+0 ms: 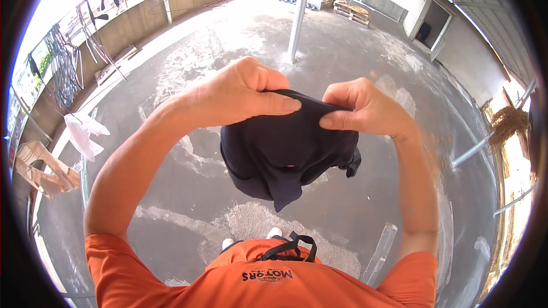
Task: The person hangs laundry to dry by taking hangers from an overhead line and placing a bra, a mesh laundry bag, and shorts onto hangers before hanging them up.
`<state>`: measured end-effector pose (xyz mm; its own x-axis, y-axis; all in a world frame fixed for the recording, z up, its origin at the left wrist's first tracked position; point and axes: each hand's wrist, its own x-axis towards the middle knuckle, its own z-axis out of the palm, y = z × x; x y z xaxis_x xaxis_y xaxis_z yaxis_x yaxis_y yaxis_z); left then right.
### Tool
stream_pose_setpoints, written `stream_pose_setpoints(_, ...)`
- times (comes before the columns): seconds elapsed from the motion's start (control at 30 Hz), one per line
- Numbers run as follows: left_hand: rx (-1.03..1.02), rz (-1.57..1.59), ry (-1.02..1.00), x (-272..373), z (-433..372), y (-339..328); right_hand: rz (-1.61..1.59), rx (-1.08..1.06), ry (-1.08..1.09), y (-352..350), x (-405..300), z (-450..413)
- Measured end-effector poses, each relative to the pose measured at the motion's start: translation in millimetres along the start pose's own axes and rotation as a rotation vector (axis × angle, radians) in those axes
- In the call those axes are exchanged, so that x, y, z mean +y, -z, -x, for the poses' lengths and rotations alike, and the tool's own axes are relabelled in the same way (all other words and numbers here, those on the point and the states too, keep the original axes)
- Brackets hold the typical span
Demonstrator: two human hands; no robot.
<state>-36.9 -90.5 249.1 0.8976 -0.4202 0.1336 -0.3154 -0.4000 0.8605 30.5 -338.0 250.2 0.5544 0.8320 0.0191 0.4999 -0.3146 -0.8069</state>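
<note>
A dark navy cloth garment (287, 149) hangs in front of me above the concrete floor, its lower part loose and folded. My left hand (261, 94) pinches its top edge between thumb and curled fingers. A short way to the right, my right hand (359, 109) grips the same edge, thumb on the near side. Between the two thumbs the edge slopes down slightly to the right. One dark flap sticks out at the garment's lower right, and a pointed corner droops at the bottom. Which kind of garment it is I cannot tell.
A metal post (299, 17) rises from the concrete floor (192, 205) ahead. At left, several clothes hangers (62, 62) and a white plastic bag (85, 134) hang by a low wall (132, 30). Far off stands a wooden pallet (352, 12); at right, a doorway (433, 28) and a slanting pipe (471, 152).
</note>
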Motion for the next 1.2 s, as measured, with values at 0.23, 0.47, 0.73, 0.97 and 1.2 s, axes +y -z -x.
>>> stream_pose_setpoints(0.23,0.211,-0.077,0.012,14.8,43.8,63.2,-0.119,-0.187,-0.246,8.5,114.1,32.8)
stream_pose_setpoints(0.47,0.401,-0.23,0.208,11.1,109.2,113.7,-0.124,-0.085,-0.164,33.9,114.8,29.8)
stream_pose_setpoints(0.73,0.285,-0.671,0.486,-48.0,156.0,115.0,0.343,0.139,0.118,48.4,98.3,-26.3)
stream_pose_setpoints(0.97,0.325,-0.819,0.485,-66.4,184.8,100.0,1.198,0.263,0.233,26.1,60.7,-59.0)
stream_pose_setpoints(1.2,0.368,-0.801,0.491,-91.9,193.5,82.7,0.671,0.46,0.451,22.5,73.0,-115.2)
